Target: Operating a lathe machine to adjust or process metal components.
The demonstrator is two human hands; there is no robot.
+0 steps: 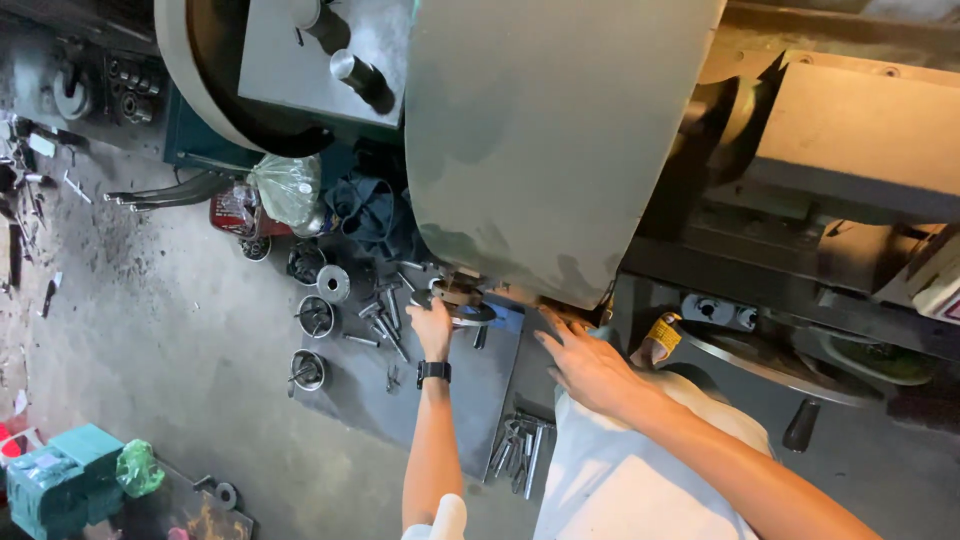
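Note:
My left hand (pixel 433 325), with a black watch on the wrist, reaches to a round metal part (pixel 462 305) under the edge of a large grey machine guard (pixel 540 140); its fingers touch the part, but whether they grip it is hidden. My right hand (pixel 585 362) lies open, fingers spread, resting below the guard's lower edge over my light-coloured trouser leg (pixel 620 480). A dark metal plate (pixel 470 390) lies under my left forearm.
Metal cups (pixel 316 316), bolts and wrenches (pixel 520 450) lie scattered on the plate and concrete floor. A clear plastic bag (pixel 288 188) and dark cloth sit by the machine base. Green boxes (pixel 60 470) stand at the lower left. A black-knobbed handle (pixel 800 428) sticks out at right.

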